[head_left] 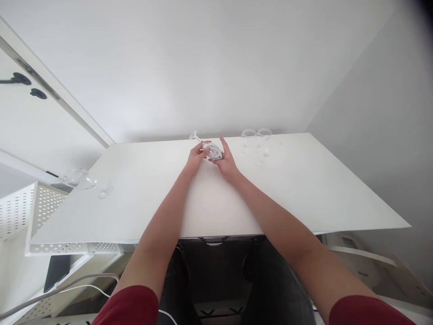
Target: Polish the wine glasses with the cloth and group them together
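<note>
Above the back middle of the white table (pixel 145 198), I hold a clear wine glass (pixel 194 135) tilted, its foot pointing up and to the left. Around the stem end of its bowl, the fingers of my left hand (pixel 195 158) are closed. My right hand (pixel 228 166) is at the rim end, thumb and lower fingers bent around a crumpled white cloth (pixel 213 151), while its index finger sticks up. The cloth lies at the bowl; whether it is inside or wrapped outside, I cannot tell.
Several clear wine glasses (pixel 248 133) stand at the back, right of my hands. Another wine glass (pixel 81 178) is at the table's left end. Behind the table rises a white wall (pixel 209 67). A perforated white basket (pixel 50 198) and cables (pixel 77 279) are at lower left.
</note>
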Demonstrator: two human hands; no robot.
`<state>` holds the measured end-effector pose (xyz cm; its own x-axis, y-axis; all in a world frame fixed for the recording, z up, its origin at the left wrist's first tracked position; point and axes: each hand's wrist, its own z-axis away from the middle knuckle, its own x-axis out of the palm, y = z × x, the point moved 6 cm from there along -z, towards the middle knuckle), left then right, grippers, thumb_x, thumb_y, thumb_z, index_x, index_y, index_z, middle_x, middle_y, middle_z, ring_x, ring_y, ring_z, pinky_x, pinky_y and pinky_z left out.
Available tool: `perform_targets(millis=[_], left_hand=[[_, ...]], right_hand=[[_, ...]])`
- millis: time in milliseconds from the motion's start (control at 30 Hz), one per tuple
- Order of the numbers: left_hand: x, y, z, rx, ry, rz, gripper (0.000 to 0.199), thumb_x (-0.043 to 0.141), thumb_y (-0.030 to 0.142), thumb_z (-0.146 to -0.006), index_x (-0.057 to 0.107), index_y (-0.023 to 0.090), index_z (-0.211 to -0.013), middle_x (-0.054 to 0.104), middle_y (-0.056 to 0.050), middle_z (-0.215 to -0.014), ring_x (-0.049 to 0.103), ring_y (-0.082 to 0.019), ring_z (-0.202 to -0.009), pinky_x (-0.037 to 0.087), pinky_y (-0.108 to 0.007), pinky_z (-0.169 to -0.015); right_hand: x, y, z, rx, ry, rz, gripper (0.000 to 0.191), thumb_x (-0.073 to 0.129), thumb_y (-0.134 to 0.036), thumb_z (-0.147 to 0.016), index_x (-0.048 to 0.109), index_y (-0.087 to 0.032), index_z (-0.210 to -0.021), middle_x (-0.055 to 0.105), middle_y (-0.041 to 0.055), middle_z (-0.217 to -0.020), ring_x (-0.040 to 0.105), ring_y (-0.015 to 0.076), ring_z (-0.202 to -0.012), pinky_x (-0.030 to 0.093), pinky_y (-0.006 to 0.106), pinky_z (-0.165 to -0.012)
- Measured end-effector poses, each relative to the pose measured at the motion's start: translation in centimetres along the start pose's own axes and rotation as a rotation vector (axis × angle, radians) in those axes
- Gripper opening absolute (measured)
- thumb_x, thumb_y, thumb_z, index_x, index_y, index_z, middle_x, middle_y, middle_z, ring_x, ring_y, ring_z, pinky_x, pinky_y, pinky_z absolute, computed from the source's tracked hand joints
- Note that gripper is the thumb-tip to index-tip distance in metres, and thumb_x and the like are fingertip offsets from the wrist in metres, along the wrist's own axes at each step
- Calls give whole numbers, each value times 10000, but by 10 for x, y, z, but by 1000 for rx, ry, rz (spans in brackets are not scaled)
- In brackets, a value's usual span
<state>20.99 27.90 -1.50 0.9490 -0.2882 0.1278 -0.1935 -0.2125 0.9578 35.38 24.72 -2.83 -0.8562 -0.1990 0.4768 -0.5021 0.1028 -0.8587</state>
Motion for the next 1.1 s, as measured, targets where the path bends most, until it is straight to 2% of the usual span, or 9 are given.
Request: perform_targets(millis=[133, 267, 367, 467, 600, 800, 900, 1000, 1100], left_hand=[[0, 1, -1, 39, 0, 47, 605, 875, 514, -790, 731, 177, -1271, 729, -137, -1270, 684, -273, -1142, 516, -381, -993], [10, 11, 3, 53, -96, 170, 610, 833, 532, -834, 702, 199, -1328, 682, -161, -1386, 650, -298, -1238, 516, -397, -996], [9, 7, 3, -7, -47, 142, 533, 768, 567, -886, 712, 206, -1274, 697, -144, -1324, 681, -273, -1141, 540, -376, -901], [5, 3, 1, -14, -5, 116, 531, 828, 522, -844, 713, 197, -1247, 717, -119, -1227, 697, -246, -1066, 531, -368, -914], [9, 8, 1, 34, -80, 186, 632, 881, 460, -802, 660, 239, -1352, 702, -117, -1308, 685, -249, -1132, 511, -376, -977], [10, 13, 5, -3, -61, 235, 361, 797, 457, -889, 704, 232, -1156, 708, -124, -1345, 688, -258, -1152, 529, -367, -915], [17, 22, 9, 7, -163, 281, 340, 794, 336, -874, 724, 233, -1190, 666, -118, -1433, 635, -280, -1281, 527, -398, -994], [16, 24, 10, -64, -205, 362, 481, 780, 246, -830, 688, 259, -1302, 652, -102, -1455, 604, -281, -1341, 530, -435, -1047], [5, 9, 9, -265, -164, 419, 436, 740, 421, -866, 679, 221, -1248, 751, -110, -1153, 728, -233, -1032, 600, -363, -844]], right_hand=[[-1, 1, -2, 113, -71, -119, 1097, 783, -45, -598, 419, -425, -1560, 725, 0, -1206, 690, 224, -1085, 635, 467, -947], [-2, -2, -3, 52, -64, -109, 1057, 789, -35, -586, 473, -421, -1517, 718, -10, -1247, 689, 208, -1090, 628, 439, -963], [-1, 1, -2, 24, -44, -39, 1121, 780, -28, -588, 412, -421, -1572, 743, -21, -1152, 695, 191, -995, 630, 417, -942], [1, 5, -2, 109, -99, -99, 1119, 788, -47, -593, 401, -411, -1577, 746, -10, -1133, 699, 204, -991, 638, 435, -907], [-4, -1, -3, 76, -53, -124, 999, 762, -29, -562, 526, -392, -1462, 735, -12, -1134, 687, 211, -1028, 630, 422, -907], [1, -6, -1, 48, -50, -75, 837, 700, -35, -548, 634, -336, -1327, 734, -12, -1060, 648, 196, -916, 605, 371, -820], [-6, -11, -1, 34, -4, -171, 712, 645, -74, -554, 666, -299, -1229, 721, 4, -1024, 637, 199, -892, 572, 348, -750], [-16, -14, -3, 3, 84, -205, 579, 580, -99, -527, 688, -269, -1069, 685, 7, -940, 623, 203, -868, 552, 357, -736], [-19, -14, -4, -17, 111, -186, 545, 554, -116, -496, 694, -272, -998, 669, 5, -909, 609, 202, -839, 522, 346, -705]])
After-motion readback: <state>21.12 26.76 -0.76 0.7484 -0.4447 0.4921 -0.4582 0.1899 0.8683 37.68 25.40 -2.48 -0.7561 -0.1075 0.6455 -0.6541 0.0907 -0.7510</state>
